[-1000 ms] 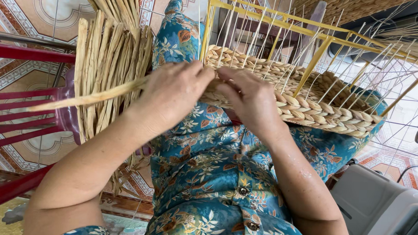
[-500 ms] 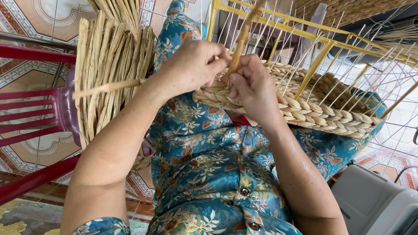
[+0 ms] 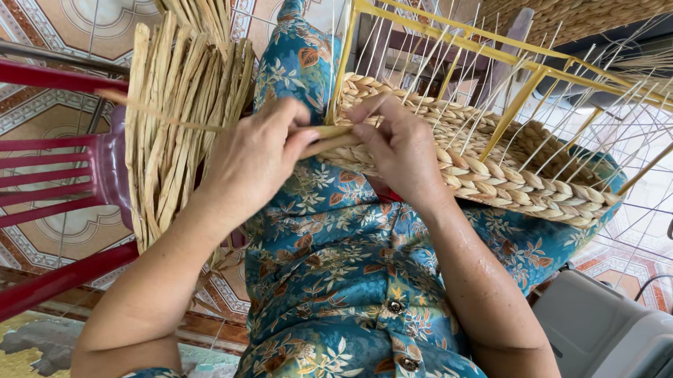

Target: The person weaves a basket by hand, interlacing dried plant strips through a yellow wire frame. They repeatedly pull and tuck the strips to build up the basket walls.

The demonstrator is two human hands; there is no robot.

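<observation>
A partly woven basket [image 3: 501,172] is seen resting on the person's lap, over a blue floral garment [image 3: 347,275]. Its braided straw wall is built around a yellow metal frame [image 3: 513,106], from which thin wire uprights [image 3: 437,71] rise.

The left hand [image 3: 256,161] is held at the near corner of the basket, its fingers [image 3: 294,120] pressed together and pinching a flat straw strand [image 3: 200,124]. The strand is drawn out sideways to the left, across the bundle of dried straw [image 3: 177,125] that stands just beside the left knee.

The right hand [image 3: 401,146] is laid on the braided rim, touching it. Its fingers [image 3: 376,110] are curled and pressed against the weave beside a yellow upright, where the strand's near end is met; whether that end is gripped by them cannot be told.

A red plastic chair [image 3: 42,163] is noted at the left, on a patterned tiled floor [image 3: 44,8]. A grey plastic casing [image 3: 623,347] lies at the lower right, near the right elbow.
</observation>
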